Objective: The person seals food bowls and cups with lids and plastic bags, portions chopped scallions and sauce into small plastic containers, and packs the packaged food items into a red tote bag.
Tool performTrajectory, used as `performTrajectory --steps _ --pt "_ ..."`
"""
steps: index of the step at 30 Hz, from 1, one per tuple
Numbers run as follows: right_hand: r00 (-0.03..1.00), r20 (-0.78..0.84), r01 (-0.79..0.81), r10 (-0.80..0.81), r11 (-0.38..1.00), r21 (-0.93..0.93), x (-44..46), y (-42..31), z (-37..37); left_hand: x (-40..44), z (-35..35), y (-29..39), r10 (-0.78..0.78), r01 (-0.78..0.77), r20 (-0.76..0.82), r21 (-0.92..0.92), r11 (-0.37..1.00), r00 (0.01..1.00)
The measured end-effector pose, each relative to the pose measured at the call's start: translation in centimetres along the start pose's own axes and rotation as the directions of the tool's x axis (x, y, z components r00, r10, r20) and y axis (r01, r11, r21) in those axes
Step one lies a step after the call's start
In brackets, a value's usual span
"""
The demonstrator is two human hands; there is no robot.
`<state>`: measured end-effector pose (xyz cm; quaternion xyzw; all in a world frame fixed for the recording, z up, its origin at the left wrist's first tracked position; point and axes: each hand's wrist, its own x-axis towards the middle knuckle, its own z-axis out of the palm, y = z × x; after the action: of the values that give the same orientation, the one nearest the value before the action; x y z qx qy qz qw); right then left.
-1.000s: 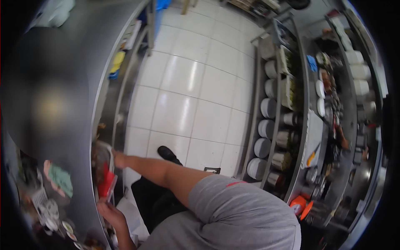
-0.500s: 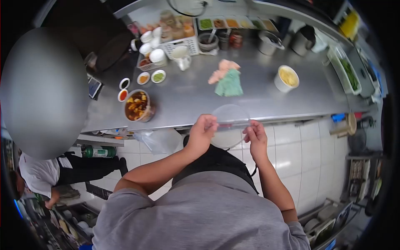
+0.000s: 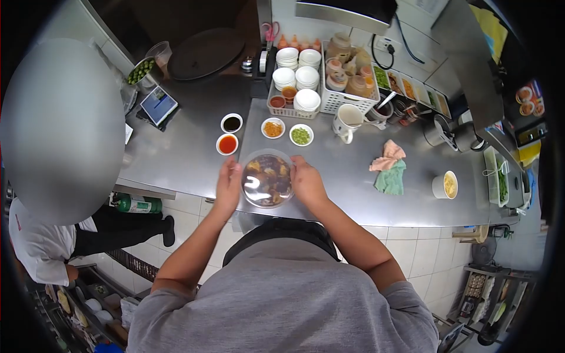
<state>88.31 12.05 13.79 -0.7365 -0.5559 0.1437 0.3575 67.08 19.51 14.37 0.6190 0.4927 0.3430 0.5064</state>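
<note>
A clear round plastic lid [image 3: 268,197] lies over the round takeaway container [image 3: 269,170] of dark sauce and yellowish chunks at the counter's front edge. Whether its rim is fully seated I cannot tell. My left hand [image 3: 228,185] grips the lid's left edge, thumb and fingers against the rim. On the opposite side, my right hand [image 3: 307,181] holds the rim too. Just beyond are small white cups: dark sauce [image 3: 231,123], red sauce [image 3: 227,144], brown bits [image 3: 273,127] and chopped green onion [image 3: 301,135].
A basket of stacked white bowls [image 3: 295,112], a white crate of bottles [image 3: 347,100] and a mug [image 3: 348,120] stand behind. Pink and green cloths [image 3: 389,167] and a white tub [image 3: 446,185] lie rightward. A tablet [image 3: 158,106] sits left, near another person [image 3: 44,241].
Both hands have moved left with the clear lid, from in front of the counter to over the food container. The view has shifted left. The other person stays at the left.
</note>
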Motion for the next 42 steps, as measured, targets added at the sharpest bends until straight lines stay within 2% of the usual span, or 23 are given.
performTrajectory --steps 2,7,9,10,11,12,14,16,17,22,28,30,32,33,34,35,36,37,39,40,41,42 --pt "0.998 0.039 -0.047 0.051 0.993 -0.105 0.6 -1.0 0.6 0.8 0.8 0.0 0.061 -0.061 0.017 0.024 0.998 0.998" --pt "0.980 0.173 -0.041 0.101 0.946 -0.321 1.5 -2.0 0.5 1.9 1.5 -1.1 0.064 -0.063 0.065 -0.008 0.998 0.996" --pt "0.972 0.214 -0.011 0.097 0.929 -0.369 1.3 -2.2 0.5 1.6 1.1 -1.3 0.160 -0.177 0.125 0.134 0.975 0.979" --pt "0.961 0.253 0.004 0.111 0.909 -0.417 1.3 -2.5 0.4 1.1 1.1 -1.2 0.150 -0.166 0.123 0.130 0.977 0.981" --pt "0.949 0.288 0.023 0.125 0.888 -0.460 1.4 -2.5 0.4 0.5 1.1 -0.8 0.173 -0.209 0.135 0.321 0.924 0.976" --pt "0.948 0.293 0.027 0.124 0.887 -0.460 1.1 -2.3 0.6 -0.1 1.3 -0.6 0.196 -0.246 0.151 0.499 0.831 0.969" --pt "0.985 0.168 0.029 0.030 0.940 -0.340 -0.4 -2.2 0.8 -0.8 1.9 -1.0 0.191 -0.234 0.137 0.510 0.828 0.972" --pt "0.979 0.193 -0.011 0.073 0.952 -0.306 -0.9 -2.1 0.6 -0.9 2.2 -0.9 0.290 -0.329 0.165 0.603 0.727 0.943" --pt "0.970 0.212 -0.054 0.115 0.960 -0.273 -1.2 -2.1 0.5 -0.7 2.3 -0.9 0.284 -0.327 0.169 0.604 0.727 0.944" --pt "0.970 0.191 -0.082 0.151 0.941 -0.328 -1.8 -1.1 -0.3 1.0 3.5 0.3 0.252 -0.414 0.331 0.665 0.622 0.909" --pt "0.934 0.284 -0.076 0.216 0.899 -0.432 -0.5 0.4 -1.8 2.9 5.0 2.0 0.117 -0.405 0.433 0.669 0.623 0.894" --pt "0.934 0.289 -0.062 0.213 0.888 -0.455 -0.1 0.3 -2.1 2.7 5.2 1.8 0.133 -0.417 0.429 0.684 0.598 0.894" --pt "0.960 0.236 -0.051 0.151 0.922 -0.383 -0.5 0.4 -2.2 2.9 5.2 1.6 0.168 -0.433 0.415 0.704 0.563 0.894" --pt "0.950 0.243 -0.095 0.198 0.921 -0.378 -0.4 0.1 -2.6 3.0 5.1 1.7 0.148 -0.425 0.431 0.670 0.609 0.890" --pt "0.957 0.226 -0.084 0.180 0.922 -0.377 -0.4 0.3 -2.9 3.6 5.3 1.7 0.131 -0.415 0.446 0.632 0.654 0.885" --pt "0.981 0.157 -0.063 0.116 0.949 -0.308 -0.2 0.8 -3.3 5.1 5.4 2.9 0.086 -0.321 0.402 0.566 0.760 0.911" --pt "0.994 0.087 -0.039 0.061 0.971 -0.238 0.0 1.1 -3.6 8.2 5.4 2.7 0.238 -0.373 0.338 0.424 0.826 0.911" --pt "0.998 0.024 -0.057 0.063 0.981 -0.183 0.2 1.2 -4.1 12.3 5.6 2.6 0.376 -0.418 0.188 0.308 0.854 0.907" --pt "0.999 -0.036 -0.044 0.039 0.989 -0.138 0.9 0.5 -5.7 21.4 5.6 3.4 0.442 -0.380 -0.154 0.318 0.869 0.883" --pt "0.995 -0.092 -0.033 0.025 0.995 -0.091 1.3 -0.2 -6.5 25.7 5.3 3.6 0.308 -0.232 -0.201 0.329 0.915 0.930" --pt "0.993 -0.097 -0.064 0.060 0.997 -0.043 1.7 -0.9 -7.1 29.9 5.0 3.3 0.092 -0.069 -0.085 0.245 0.967 0.992" --pt "0.993 -0.108 -0.058 0.052 0.997 -0.049 1.9 -1.5 -7.6 31.3 5.3 4.9 -0.274 0.274 0.012 -0.076 0.959 0.962"
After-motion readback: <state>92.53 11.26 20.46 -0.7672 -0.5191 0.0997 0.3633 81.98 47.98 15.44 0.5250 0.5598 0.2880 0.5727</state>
